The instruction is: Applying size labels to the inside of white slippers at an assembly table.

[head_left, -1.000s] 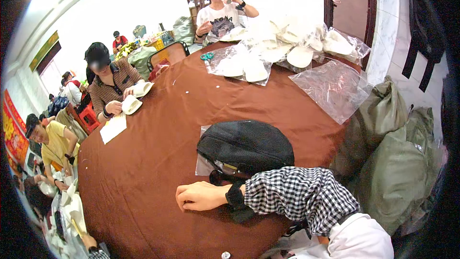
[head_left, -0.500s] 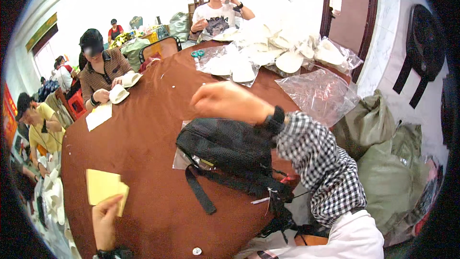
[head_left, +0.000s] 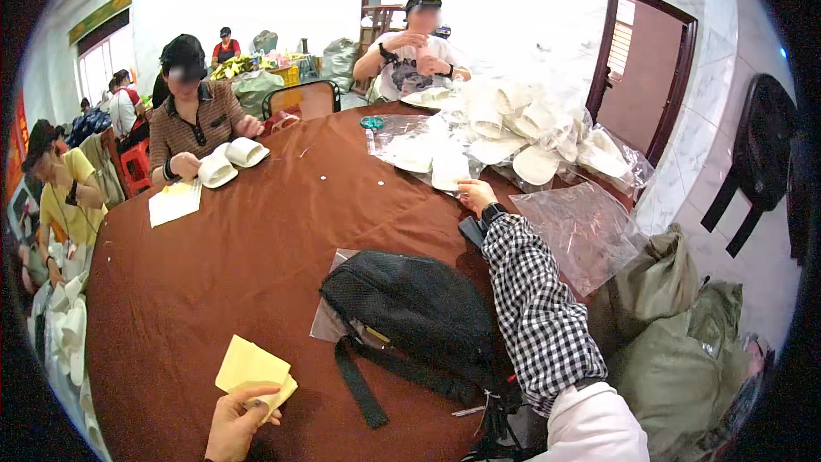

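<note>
My left hand [head_left: 237,422] is closed on several yellow paper sheets [head_left: 256,370], held above the near left part of the table. Far across the table, my right hand [head_left: 476,195] has its fingers at the near end of a white slipper [head_left: 449,169], apparently pinching its edge. That slipper lies at the front of a heap of white slippers [head_left: 534,124], some of them on or in clear plastic bags. Beneath my right forearm, a dark object [head_left: 471,231] shows only in part.
A black backpack [head_left: 410,299] lies on the brown-covered table [head_left: 205,291], left of my right arm. A clear plastic sheet [head_left: 581,231] is right of it. Green sacks [head_left: 684,359] stand at the right. Across the table, one person handles slippers [head_left: 231,161]; another holds a cup.
My right hand has moved from above the backpack, forward and right, to the slipper at the heap. My left hand has shifted right with the yellow sheets. The view has tilted up.
</note>
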Demonstrator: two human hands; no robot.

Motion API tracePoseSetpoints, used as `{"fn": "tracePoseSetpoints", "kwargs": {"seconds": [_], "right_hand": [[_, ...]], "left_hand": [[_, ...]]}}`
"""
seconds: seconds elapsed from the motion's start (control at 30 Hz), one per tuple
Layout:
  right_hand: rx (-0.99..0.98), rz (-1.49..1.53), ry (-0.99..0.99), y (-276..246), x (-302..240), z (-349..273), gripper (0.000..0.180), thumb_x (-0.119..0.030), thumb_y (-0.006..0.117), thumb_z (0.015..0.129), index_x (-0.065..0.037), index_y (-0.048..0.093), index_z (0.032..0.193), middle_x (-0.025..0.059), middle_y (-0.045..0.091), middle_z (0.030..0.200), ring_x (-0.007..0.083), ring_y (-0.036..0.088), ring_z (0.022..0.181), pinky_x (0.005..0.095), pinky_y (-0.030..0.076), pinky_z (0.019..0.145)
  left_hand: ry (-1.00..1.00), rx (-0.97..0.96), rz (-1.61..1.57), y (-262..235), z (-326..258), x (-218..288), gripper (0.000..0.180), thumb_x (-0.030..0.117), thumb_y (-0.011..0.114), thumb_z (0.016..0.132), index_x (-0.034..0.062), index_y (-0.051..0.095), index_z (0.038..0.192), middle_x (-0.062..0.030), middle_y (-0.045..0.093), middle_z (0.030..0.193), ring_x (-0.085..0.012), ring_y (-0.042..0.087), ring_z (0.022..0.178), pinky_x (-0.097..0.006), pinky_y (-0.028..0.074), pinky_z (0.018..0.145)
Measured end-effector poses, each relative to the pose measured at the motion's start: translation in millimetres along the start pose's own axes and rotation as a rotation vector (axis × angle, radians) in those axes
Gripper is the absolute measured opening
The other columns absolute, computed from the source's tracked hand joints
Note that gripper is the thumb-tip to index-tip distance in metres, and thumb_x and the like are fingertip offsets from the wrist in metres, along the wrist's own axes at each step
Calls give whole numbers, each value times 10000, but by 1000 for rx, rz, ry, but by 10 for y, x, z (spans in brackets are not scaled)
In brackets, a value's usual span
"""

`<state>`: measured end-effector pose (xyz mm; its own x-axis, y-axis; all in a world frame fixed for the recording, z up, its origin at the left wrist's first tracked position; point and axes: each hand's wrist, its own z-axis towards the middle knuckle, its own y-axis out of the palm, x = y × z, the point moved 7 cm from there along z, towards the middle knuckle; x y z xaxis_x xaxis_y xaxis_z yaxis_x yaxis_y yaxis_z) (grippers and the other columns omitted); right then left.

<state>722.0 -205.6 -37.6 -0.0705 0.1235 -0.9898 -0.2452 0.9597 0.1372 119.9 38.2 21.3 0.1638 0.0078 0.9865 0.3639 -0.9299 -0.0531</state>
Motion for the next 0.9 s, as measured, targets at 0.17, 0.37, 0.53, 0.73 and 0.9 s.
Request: {"fn": "tracePoseSetpoints", "kwargs": {"seconds": [0.17, 0.37, 0.53, 0.73, 0.9], "right_hand": [[186, -258, -205, 76, -168, -11, 154, -89, 696, 792, 1, 674, 670, 32, 601, 580, 115, 531, 480, 253, 443, 488], [-121, 55, -403, 986, -1009, -569, 131, -49, 634, 804, 32, 658, 905, 30, 598, 676, 94, 521, 566, 232, 388, 505], [-94, -177, -614, 1063, -2080, -662, 247, -127, 550, 861, 15, 685, 1011, 25, 635, 759, 83, 559, 638, 229, 447, 583], [-247, 82, -482, 1282, -2910, -906, 271, -25, 539, 841, 33, 595, 1099, 74, 608, 934, 131, 593, 842, 231, 514, 743], [-735, 427, -454, 1601, -3556, -1116, 322, 9, 570, 865, 22, 542, 1186, 62, 645, 878, 138, 631, 782, 240, 536, 713]], "left_hand": [[-72, 67, -114, -21, 68, -109, 354, 40, 507, 962, 2, 574, 1308, -96, 637, 1136, -146, 628, 941, -281, 510, 873], [2, 174, -365, -85, 95, -183, 309, -20, 487, 927, -113, 583, 1206, -201, 570, 1268, -307, 600, 1144, -487, 523, 984], [44, 138, -373, -55, 145, -221, 302, -14, 501, 920, -102, 585, 1197, -190, 587, 1254, -294, 575, 1183, -478, 511, 998], [67, 89, -404, -27, 138, -222, 304, -43, 460, 929, -109, 596, 1192, -193, 571, 1271, -269, 587, 1158, -416, 518, 999], [64, 107, -330, -60, 139, -272, 317, -45, 456, 924, -89, 605, 1201, -181, 591, 1252, -235, 616, 1101, -361, 524, 978]]}}
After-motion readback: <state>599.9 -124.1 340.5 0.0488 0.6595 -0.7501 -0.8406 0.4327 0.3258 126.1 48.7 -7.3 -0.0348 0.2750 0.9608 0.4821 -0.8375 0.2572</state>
